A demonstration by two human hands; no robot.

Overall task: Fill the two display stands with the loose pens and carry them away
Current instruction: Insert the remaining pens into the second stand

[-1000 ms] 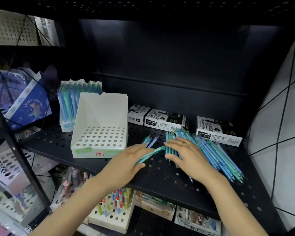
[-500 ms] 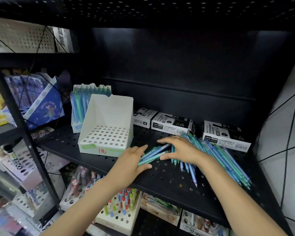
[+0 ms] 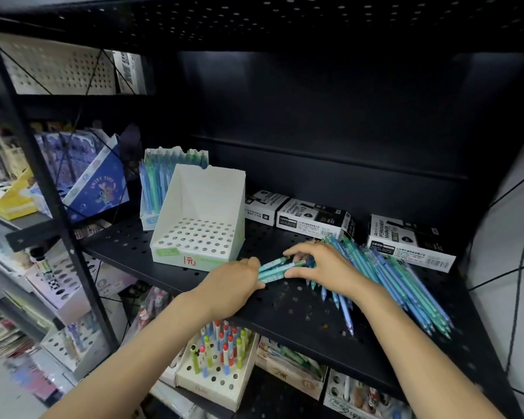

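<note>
Gathering continues: compared with half a second ago, our left hand (image 3: 235, 284) has closed from flat-fingered contact into a grip on a small bundle of pens (image 3: 275, 269), so the first batch looks ready to lift toward a stand. Our right hand (image 3: 321, 264) rests with fingers loosely spread on the bundle's other end, touching it and steadying, not clasping. Beside it, the loose pens (image 3: 406, 285) remain fanned across the black shelf (image 3: 300, 309). Just beyond the left hand sits the empty display stand (image 3: 198, 234), holes unfilled. Behind it, the second stand (image 3: 155, 189) already carries pens. Marker boxes (image 3: 315, 217) line the back.
</note>
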